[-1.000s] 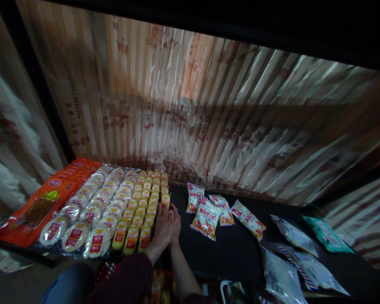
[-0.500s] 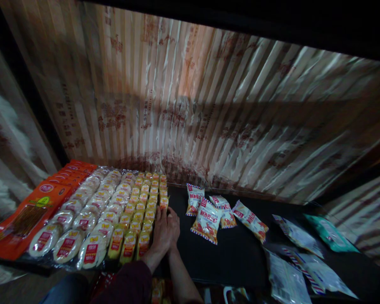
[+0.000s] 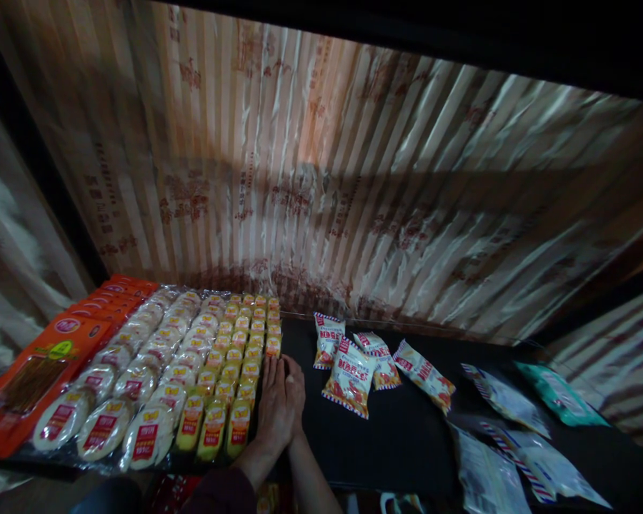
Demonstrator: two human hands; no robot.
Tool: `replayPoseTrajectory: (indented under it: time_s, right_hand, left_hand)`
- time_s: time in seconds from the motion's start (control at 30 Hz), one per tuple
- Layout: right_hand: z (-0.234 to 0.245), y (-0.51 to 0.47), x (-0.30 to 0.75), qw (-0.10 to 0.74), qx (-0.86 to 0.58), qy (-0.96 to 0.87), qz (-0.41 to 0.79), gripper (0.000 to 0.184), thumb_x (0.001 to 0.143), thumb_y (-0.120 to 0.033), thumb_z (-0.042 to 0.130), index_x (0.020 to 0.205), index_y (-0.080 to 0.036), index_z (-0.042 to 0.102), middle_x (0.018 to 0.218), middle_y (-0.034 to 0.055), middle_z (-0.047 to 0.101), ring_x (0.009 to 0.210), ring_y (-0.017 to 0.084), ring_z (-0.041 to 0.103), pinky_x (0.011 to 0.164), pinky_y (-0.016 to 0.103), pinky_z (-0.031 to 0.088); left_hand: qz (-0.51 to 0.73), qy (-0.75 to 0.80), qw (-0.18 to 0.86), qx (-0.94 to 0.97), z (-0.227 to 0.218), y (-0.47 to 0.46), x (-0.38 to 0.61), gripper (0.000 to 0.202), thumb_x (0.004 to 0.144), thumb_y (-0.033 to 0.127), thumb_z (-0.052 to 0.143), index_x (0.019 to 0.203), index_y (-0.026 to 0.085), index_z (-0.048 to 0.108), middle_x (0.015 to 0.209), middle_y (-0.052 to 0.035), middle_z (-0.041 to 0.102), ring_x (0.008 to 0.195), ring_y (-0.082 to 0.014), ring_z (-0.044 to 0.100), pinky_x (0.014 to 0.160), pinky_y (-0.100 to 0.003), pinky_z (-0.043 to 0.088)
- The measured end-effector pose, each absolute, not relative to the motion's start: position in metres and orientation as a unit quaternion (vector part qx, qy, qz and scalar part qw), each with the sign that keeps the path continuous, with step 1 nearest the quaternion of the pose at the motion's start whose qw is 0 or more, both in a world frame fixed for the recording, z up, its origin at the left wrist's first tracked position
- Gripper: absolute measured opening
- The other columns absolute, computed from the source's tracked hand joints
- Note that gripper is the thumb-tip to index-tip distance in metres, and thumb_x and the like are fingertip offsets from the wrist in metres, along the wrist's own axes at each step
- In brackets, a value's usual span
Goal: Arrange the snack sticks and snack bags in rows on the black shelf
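Observation:
My left hand (image 3: 274,405) lies with fingers stretched along the right side of the outermost row of small yellow wrapped snack packs (image 3: 238,422). My right hand (image 3: 296,389) rests close against my left hand's thumb side, with nothing visible in it; its fingertips are partly hidden. Several rows of these yellow packs stand lined up front to back. Beside them on the left are rows of round rice crackers (image 3: 105,428) in clear wrappers with red labels. Flat orange snack packets (image 3: 67,339) overlap at the far left.
Several white-and-orange snack bags (image 3: 349,376) lie loose on the black shelf (image 3: 386,450) to the right. Further right are pale bags turned over (image 3: 506,400) and a teal packet (image 3: 560,394). Striped printed plastic sheeting (image 3: 300,178) hangs behind, and a dark beam (image 3: 407,43) crosses above.
My hands stay at the right side of the yellow packs, and my left fingers now look straighter. The front packs and crackers appear slightly lower and further left, partly because the view shifted.

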State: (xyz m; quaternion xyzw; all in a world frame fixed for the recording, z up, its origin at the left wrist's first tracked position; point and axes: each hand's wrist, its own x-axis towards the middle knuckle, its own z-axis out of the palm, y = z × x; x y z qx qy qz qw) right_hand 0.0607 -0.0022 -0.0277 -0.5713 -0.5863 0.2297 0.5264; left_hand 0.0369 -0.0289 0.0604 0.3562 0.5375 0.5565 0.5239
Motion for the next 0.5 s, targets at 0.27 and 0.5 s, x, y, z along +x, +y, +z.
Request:
replayPoseTrajectory:
  time_s: [0.27, 0.5]
  right_hand:
    - [-0.017, 0.031, 0.068, 0.588, -0.527, -0.483, 0.379, 0.056, 0.086, -0.055, 0.037, 0.123, -0.017, 0.058, 0.13, 0.0113, 0.057, 0.124, 0.024, 0.049, 0.102, 0.041, 0.038]
    - [0.004, 0.035, 0.046, 0.575, -0.474, -0.41, 0.526, 0.066, 0.083, -0.067, 0.036, 0.127, -0.021, 0.056, 0.132, 0.0051, 0.056, 0.128, 0.02, 0.046, 0.108, 0.034, 0.035]
  left_hand:
    - [0.499, 0.605, 0.422, 0.454, 0.05, -0.044, 0.008, 0.052, 0.083, 0.033, 0.044, 0.131, 0.014, 0.051, 0.146, -0.0102, 0.039, 0.143, -0.0236, 0.014, 0.118, -0.036, 0.01]
    - [0.412, 0.648, 0.36, 0.53, 0.043, -0.041, 0.007, 0.057, 0.089, 0.033, 0.028, 0.141, 0.011, 0.036, 0.152, -0.0088, 0.027, 0.142, -0.0223, 0.016, 0.118, -0.038, 0.009]
